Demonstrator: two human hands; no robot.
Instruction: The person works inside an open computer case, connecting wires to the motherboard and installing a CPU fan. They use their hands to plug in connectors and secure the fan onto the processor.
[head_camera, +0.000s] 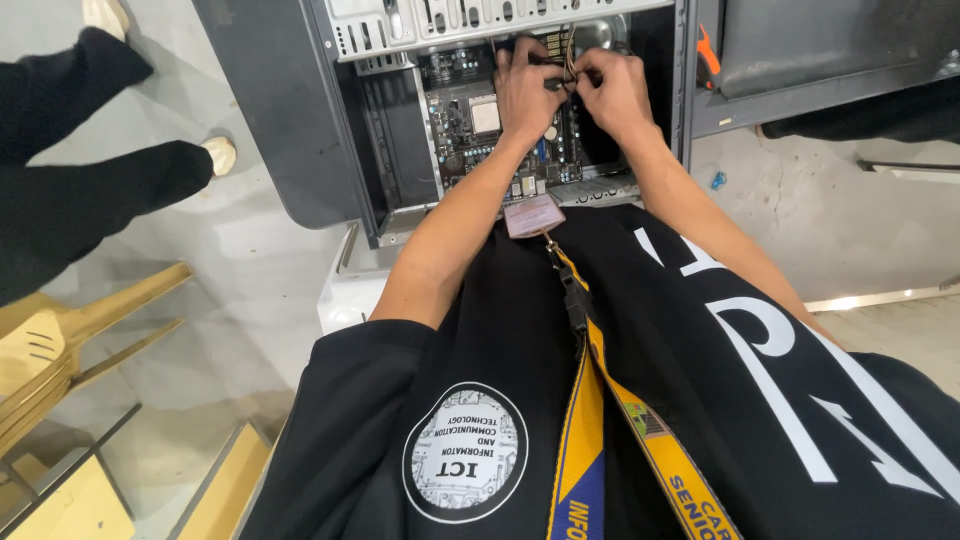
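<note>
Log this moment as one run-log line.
left hand: pinching thin wires | right hand: same wires | place: over motherboard in open computer case | badge hanging

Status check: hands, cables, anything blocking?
Left hand and right hand both pinching thin cables over motherboard. Open computer case. ID badge dangles near case edge, clear of the hands.

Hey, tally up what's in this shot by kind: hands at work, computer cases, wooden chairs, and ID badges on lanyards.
Hands: 2, left hand and right hand, pinching thin wires inside the case
Open computer case: 1
Wooden chair: 1
ID badge on lanyard: 1
Total: 5
</note>
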